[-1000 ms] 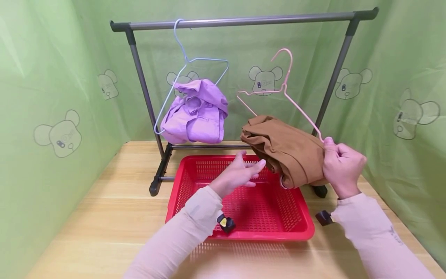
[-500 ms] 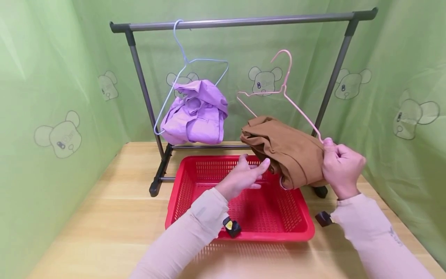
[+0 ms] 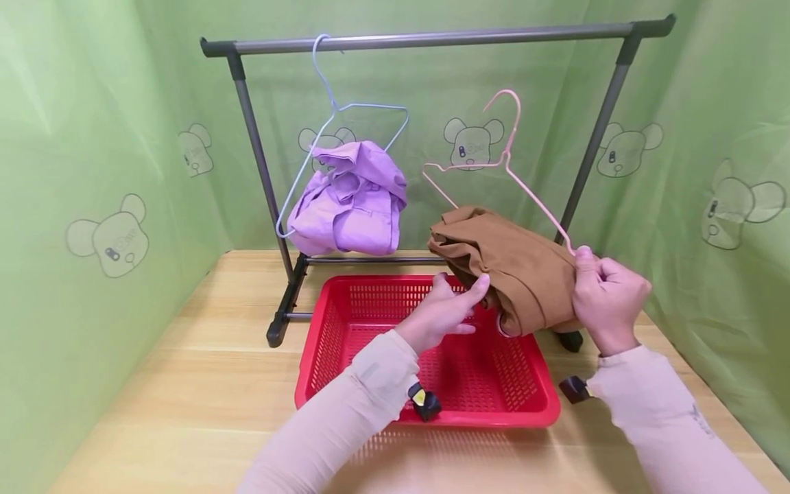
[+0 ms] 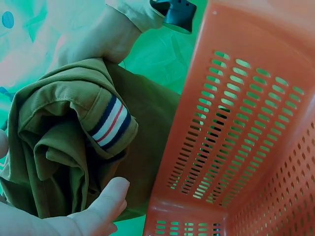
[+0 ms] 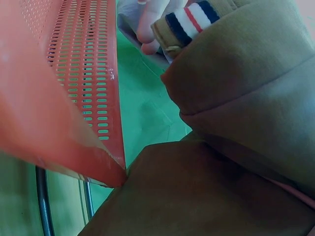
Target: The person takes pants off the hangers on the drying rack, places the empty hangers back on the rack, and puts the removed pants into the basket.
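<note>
Folded brown trousers (image 3: 512,261) drape over the lower bar of a pink hanger (image 3: 535,195), above the basket's right side. My right hand (image 3: 607,295) grips the hanger's lower right corner together with the cloth. At the near left edge of the trousers is my left hand (image 3: 441,312), fingers spread and thumb by the cloth; whether it touches is hard to tell. The left wrist view shows the thumb (image 4: 106,199) below the open folds and a navy, white and red striped band (image 4: 110,123) inside the cloth. The pink hook hangs on nothing.
A metal rack (image 3: 432,42) with black joints stands behind. Purple cloth (image 3: 354,206) hangs there on a blue hanger (image 3: 321,75). A red perforated basket (image 3: 475,417) sits on the wooden table (image 3: 185,384). Green curtains (image 3: 117,165) surround it.
My left hand has moved right, closer to the near edge of the brown trousers. The right hand, with the hanger and trousers, has stayed almost still.
</note>
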`<state>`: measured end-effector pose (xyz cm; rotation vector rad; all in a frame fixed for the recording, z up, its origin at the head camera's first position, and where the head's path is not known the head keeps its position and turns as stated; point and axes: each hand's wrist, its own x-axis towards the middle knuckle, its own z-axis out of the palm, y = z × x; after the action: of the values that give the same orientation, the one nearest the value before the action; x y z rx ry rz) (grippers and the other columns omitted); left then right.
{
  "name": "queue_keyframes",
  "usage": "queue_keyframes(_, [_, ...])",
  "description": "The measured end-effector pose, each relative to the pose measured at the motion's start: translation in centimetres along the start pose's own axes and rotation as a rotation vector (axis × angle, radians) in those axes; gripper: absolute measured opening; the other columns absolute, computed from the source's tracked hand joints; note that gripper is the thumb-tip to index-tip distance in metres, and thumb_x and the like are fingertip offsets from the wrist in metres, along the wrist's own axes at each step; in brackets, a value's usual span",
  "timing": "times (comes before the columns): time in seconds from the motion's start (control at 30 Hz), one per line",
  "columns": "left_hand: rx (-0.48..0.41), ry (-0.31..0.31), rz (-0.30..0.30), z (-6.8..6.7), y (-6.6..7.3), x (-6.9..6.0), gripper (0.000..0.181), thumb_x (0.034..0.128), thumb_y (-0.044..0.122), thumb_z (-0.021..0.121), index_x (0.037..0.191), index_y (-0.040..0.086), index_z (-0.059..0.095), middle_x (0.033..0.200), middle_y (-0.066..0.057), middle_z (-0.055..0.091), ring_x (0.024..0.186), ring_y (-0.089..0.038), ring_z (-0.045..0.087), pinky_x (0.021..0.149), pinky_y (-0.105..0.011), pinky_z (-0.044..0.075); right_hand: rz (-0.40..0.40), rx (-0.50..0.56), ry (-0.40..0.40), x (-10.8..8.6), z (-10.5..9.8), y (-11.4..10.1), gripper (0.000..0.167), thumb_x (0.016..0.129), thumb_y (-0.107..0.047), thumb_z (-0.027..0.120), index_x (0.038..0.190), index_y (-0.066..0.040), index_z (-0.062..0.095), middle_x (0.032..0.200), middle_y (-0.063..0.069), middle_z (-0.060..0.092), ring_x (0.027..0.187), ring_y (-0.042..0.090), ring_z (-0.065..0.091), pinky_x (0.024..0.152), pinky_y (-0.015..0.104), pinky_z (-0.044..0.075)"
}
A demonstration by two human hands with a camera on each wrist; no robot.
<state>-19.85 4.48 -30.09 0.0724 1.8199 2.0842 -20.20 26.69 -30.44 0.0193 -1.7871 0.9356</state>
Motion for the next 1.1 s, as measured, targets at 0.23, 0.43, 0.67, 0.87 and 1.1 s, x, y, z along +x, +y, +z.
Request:
queue_keyframes(0.23, [-0.132,-0.020,-0.031,0.4,0.2,0.4,0.084,0.0918,0.041,0.065,0.149,0.006,0.014,0.140,-0.018,0.042,0.126,-0.044,0.045,0.088,-0.052,0.050,0.004,0.005,0.006,0.0,0.0,0.0,0.053,0.089,-0.024,0.066,0.044,-0.001,0.053,0.055,-0.035,0.045,0.045,-0.012,0.041,0.044,0.010,0.027])
queue_keyframes(0.43, [-0.231,-0.032,-0.045,0.8,0.4,0.5,0.067,0.0922,0.046,0.062,0.136,0.009,0.027,0.126,-0.014,0.052,0.124,-0.045,0.046,0.088,-0.055,0.049,0.010,0.005,0.006,0.0,0.0,-0.1,0.053,0.089,-0.024,0.066,0.044,-0.002,0.053,0.054,-0.033,0.045,0.044,-0.012,0.040,0.044,0.011,0.026])
queue_keyframes(0.67, [-0.323,-0.049,-0.062,1.2,0.6,0.8,0.067,0.0911,0.054,0.058,0.137,0.009,0.039,0.125,-0.013,0.058,0.124,-0.040,0.049,0.090,-0.063,0.044,0.016,0.002,0.006,0.0,0.0,0.0,0.053,0.089,-0.024,0.066,0.044,-0.002,0.053,0.054,-0.033,0.045,0.044,-0.011,0.040,0.044,0.011,0.027])
queue_keyframes(0.87, [-0.365,-0.061,-0.065,1.7,0.6,1.1,0.055,0.0927,0.051,0.059,0.128,0.009,0.053,0.120,-0.012,0.064,0.117,-0.034,0.056,0.098,-0.063,0.037,0.009,-0.001,0.003,0.1,-0.1,-0.1,0.052,0.089,-0.024,0.066,0.041,-0.009,0.051,0.049,-0.022,0.048,0.043,-0.010,0.039,0.044,0.012,0.026])
queue_keyframes(1.1, [-0.448,-0.039,-0.117,2.2,0.7,1.6,0.055,0.0902,0.052,0.062,0.125,0.010,0.058,0.117,-0.013,0.063,0.119,-0.035,0.053,0.100,-0.063,0.034,0.000,0.006,0.002,0.0,-0.1,-0.4,0.052,0.090,-0.024,0.065,0.043,-0.004,0.053,0.051,-0.027,0.049,0.044,-0.011,0.040,0.043,0.012,0.026])
